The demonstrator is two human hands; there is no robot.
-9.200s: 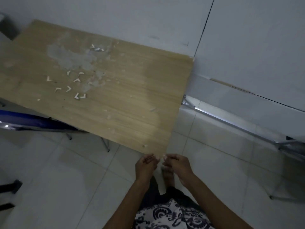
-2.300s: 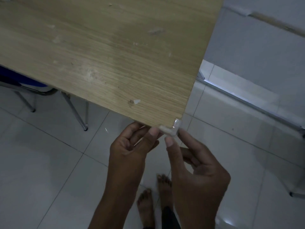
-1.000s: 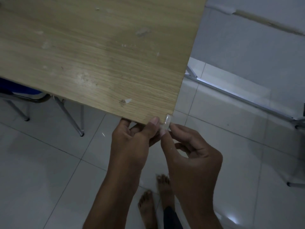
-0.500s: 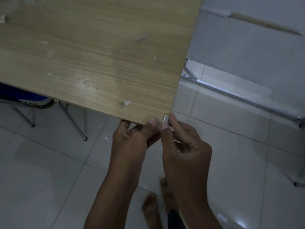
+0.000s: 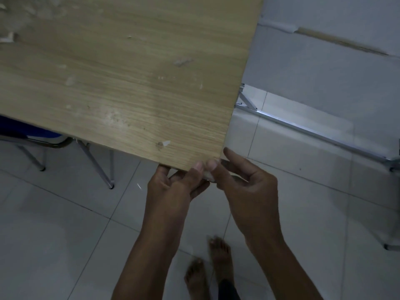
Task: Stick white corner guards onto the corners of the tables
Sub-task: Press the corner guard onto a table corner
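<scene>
The wooden table (image 5: 129, 83) is seen from above, its near right corner positioned at the centre of the view. The white corner guard (image 5: 208, 174) is located at that corner and is mostly covered by fingers; only a small pale part is visible between the two thumbs. The left hand (image 5: 173, 189) is closed against the near edge, with the thumb pressed on the top surface and the other fingers curled beneath the board. The right hand (image 5: 244, 182) is applied from the right side: the guard is pinched by the thumb against the corner, while the index finger is extended along the right edge. Bare feet (image 5: 207, 269) are visible on the tiled floor (image 5: 54, 234) below. Metal chair legs (image 5: 95, 165) are seen under the table at left.
</scene>
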